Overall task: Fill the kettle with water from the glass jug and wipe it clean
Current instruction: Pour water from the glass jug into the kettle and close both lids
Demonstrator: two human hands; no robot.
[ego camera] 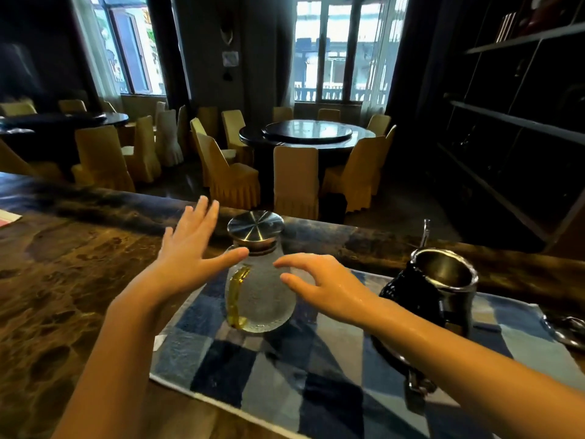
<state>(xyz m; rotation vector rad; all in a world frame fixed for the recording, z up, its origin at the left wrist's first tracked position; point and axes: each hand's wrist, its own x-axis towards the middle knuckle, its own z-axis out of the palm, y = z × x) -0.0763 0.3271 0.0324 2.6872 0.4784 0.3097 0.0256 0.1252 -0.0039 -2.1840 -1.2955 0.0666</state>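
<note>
A frosted glass jug (259, 299) with an amber handle and a steel lid stands on a blue checked cloth (285, 375). My left hand (193, 251) hovers just left of the jug's neck, fingers spread, thumb near the lid. My right hand (316, 283) hovers at the jug's right side, fingers loosely bent, holding nothing. A black and steel kettle (443, 289) with its lid off stands open to the right on the cloth.
The cloth lies on a brown marble counter (63, 280). A metal object (566, 331) lies at the cloth's right edge. Beyond the counter are round tables and yellow-covered chairs (294, 182); dark shelves (512, 122) stand on the right.
</note>
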